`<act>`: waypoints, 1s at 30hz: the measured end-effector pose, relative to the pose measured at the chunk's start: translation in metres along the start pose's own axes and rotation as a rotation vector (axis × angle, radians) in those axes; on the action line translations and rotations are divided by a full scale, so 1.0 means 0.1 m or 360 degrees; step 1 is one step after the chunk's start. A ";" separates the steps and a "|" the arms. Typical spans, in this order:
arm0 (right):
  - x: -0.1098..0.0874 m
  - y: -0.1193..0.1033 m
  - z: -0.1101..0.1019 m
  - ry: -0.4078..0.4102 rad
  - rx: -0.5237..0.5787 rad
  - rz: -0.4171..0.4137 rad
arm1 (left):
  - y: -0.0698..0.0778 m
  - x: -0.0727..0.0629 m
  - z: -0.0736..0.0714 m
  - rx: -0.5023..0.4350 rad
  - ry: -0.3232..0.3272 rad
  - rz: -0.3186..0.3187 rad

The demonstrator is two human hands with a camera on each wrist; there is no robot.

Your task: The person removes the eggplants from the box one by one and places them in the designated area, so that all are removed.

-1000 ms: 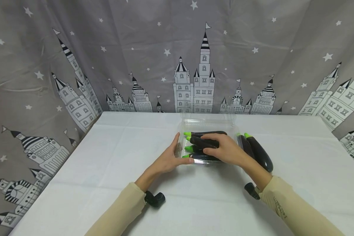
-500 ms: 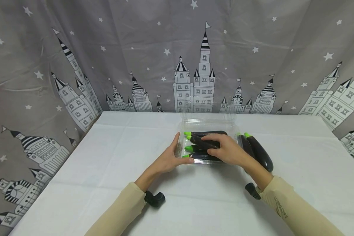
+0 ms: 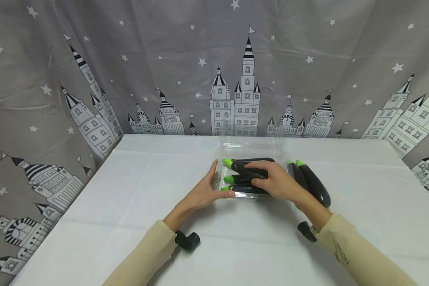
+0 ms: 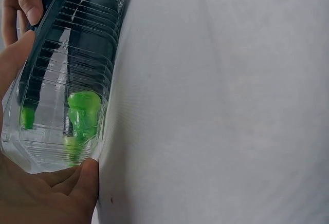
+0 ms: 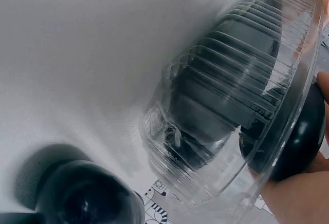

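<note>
A clear plastic clamshell container (image 3: 252, 150) lies on the table, its lid raised at the back. Several black eggplants with bright green stems lie inside, such as the front eggplant (image 3: 248, 189). My right hand (image 3: 277, 180) grips an eggplant (image 3: 238, 168) from above, on top of the others; its rounded end (image 5: 303, 134) rises past the rim in the right wrist view. My left hand (image 3: 208, 192) touches the container's left front corner, thumb along the front rim and fingers straight along the left wall (image 4: 31, 149).
Two more eggplants lie outside the container at its right: the outer eggplant (image 3: 314, 185) and the inner eggplant (image 3: 297, 174), partly behind the right forearm. A white cloth (image 3: 146, 171) covers the table. A grey castle-print curtain (image 3: 200, 79) hangs behind.
The gripped eggplant has shifted slightly, its stem end swinging toward the back of the container. My right hand has moved slightly right with it. The left hand stays put.
</note>
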State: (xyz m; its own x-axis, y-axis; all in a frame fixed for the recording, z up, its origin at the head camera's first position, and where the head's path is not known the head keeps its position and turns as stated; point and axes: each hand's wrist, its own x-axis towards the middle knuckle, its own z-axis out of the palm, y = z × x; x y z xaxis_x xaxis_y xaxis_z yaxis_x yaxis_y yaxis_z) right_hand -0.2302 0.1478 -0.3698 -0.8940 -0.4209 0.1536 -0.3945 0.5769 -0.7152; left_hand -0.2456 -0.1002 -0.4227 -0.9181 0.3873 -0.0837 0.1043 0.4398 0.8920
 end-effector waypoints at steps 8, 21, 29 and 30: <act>-0.03 0.02 -0.03 0.0092 -0.0019 -0.0036 | 0.02 0.01 0.00 0.0000 -0.0001 -0.0011; -0.07 0.02 -0.12 0.0324 -0.0074 0.0164 | 0.00 0.01 0.01 0.0004 0.0009 0.0002; -0.16 0.08 -0.20 0.0362 -0.0012 0.0167 | -0.01 0.01 0.01 0.0016 0.0017 -0.0001; -0.18 0.09 -0.21 0.0363 0.0002 0.0167 | -0.02 0.01 0.01 0.0015 0.0016 0.0005</act>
State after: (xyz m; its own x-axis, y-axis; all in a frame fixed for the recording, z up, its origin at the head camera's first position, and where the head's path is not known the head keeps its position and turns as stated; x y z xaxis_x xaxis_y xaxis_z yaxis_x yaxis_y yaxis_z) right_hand -0.2224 0.1750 -0.3646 -0.9549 -0.1898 0.2285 -0.2970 0.6082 -0.7361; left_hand -0.2466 -0.1001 -0.4245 -0.9216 0.3807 -0.0763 0.1108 0.4462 0.8881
